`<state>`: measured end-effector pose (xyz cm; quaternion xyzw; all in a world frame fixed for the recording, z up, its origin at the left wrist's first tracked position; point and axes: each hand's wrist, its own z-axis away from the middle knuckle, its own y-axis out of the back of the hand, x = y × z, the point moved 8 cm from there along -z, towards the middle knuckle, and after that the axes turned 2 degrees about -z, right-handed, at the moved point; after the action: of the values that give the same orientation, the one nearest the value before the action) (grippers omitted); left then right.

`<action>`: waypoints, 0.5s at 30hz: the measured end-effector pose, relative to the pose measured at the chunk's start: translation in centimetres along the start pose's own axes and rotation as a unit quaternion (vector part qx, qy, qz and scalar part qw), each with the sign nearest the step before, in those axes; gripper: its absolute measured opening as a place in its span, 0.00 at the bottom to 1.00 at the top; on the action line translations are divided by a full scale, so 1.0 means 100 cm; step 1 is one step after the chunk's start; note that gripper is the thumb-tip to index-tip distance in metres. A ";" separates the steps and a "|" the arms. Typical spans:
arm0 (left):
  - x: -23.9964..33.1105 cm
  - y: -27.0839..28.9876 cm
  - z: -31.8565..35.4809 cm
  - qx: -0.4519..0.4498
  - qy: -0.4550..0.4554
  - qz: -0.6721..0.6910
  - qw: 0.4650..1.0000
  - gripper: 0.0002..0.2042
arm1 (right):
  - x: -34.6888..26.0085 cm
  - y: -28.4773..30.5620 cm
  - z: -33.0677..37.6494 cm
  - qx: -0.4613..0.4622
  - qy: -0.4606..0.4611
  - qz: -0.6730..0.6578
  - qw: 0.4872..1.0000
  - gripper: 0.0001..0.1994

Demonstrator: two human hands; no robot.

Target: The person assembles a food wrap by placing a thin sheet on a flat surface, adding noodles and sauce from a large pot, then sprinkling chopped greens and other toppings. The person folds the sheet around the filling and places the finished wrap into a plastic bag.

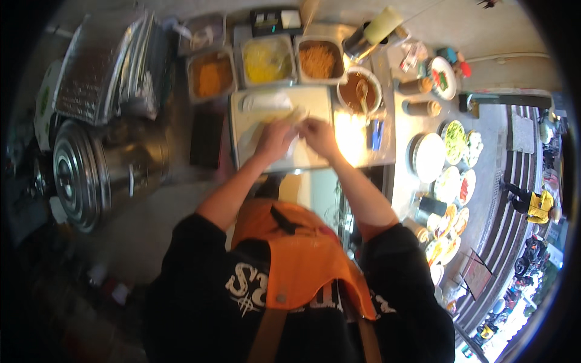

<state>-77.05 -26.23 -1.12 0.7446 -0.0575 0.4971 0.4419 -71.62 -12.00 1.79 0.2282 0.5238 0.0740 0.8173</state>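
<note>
Both hands work close together over a white cutting board [254, 130] on the tabletop [417, 118]. The left hand [275, 139] and the right hand [319, 136] are curled onto a pale, thin wrapper [295, 144] lying on the board's right half, the fingers pinching its edge; motion blur prevents telling how firmly it is held. A second pale sheet [266, 101] lies on the far left part of the board. Beyond the board stand three rectangular metal trays: one with orange shreds [210, 75], one with yellow filling [266, 60], one with orange-brown strips [318, 59]. To the right of the board sits a round bowl of brown sauce [358, 91] with a spoon in it, and a metal cup holding a pale green squeeze bottle [380, 27] stands farther off. A strong glare patch on the tabletop just right of the right hand washes out what lies there. Further right are shaker bottles [423, 107] and several round plates of food [451, 163], bent by the lens rim. To the left, well apart from the board, lie a large steel pot [91, 175] on its side and a stack of foil trays [106, 66]. The person's orange apron [302, 254] and dark sleeves fill the near field, hiding the near tabletop edge.
</note>
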 end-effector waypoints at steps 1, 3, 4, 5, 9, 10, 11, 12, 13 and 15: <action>-0.006 -0.001 -0.005 0.009 0.012 0.009 1.000 0.05 | -0.003 0.004 0.001 0.025 0.014 0.006 1.000 0.11; -0.017 -0.009 -0.009 -0.035 0.034 0.190 0.981 0.07 | -0.008 0.011 0.008 0.072 0.034 0.012 0.997 0.11; -0.030 -0.017 -0.006 -0.054 0.114 0.272 0.954 0.10 | -0.010 0.011 0.013 0.081 0.030 0.135 0.987 0.11; -0.036 -0.019 -0.004 -0.067 0.142 0.277 0.948 0.09 | -0.018 0.007 0.017 0.069 0.064 0.208 0.974 0.09; -0.018 -0.016 -0.005 -0.046 0.036 0.047 0.997 0.11 | -0.064 -0.014 0.034 0.013 0.319 0.263 0.910 0.12; -0.014 -0.021 -0.009 -0.061 0.009 -0.008 0.998 0.13 | -0.071 -0.018 0.036 -0.005 0.357 0.272 0.894 0.13; -0.010 -0.024 -0.011 -0.067 -0.020 -0.053 0.996 0.14 | -0.075 -0.022 0.036 -0.021 0.376 0.282 0.882 0.14; -0.008 -0.026 -0.014 -0.071 -0.049 -0.105 0.991 0.15 | -0.078 -0.021 0.034 -0.015 0.381 0.282 0.880 0.14; -0.016 -0.029 -0.016 -0.080 0.000 -0.067 0.995 0.13 | -0.080 -0.021 0.033 -0.013 0.389 0.274 0.879 0.14; -0.020 -0.023 -0.019 -0.037 -0.007 0.009 0.999 0.11 | -0.078 -0.016 0.029 0.005 0.373 0.240 0.896 0.15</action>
<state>-78.14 -24.21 -3.87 0.7305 -0.0858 0.4933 0.4644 -72.69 -17.05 8.51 0.3064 0.7202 0.3447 0.5183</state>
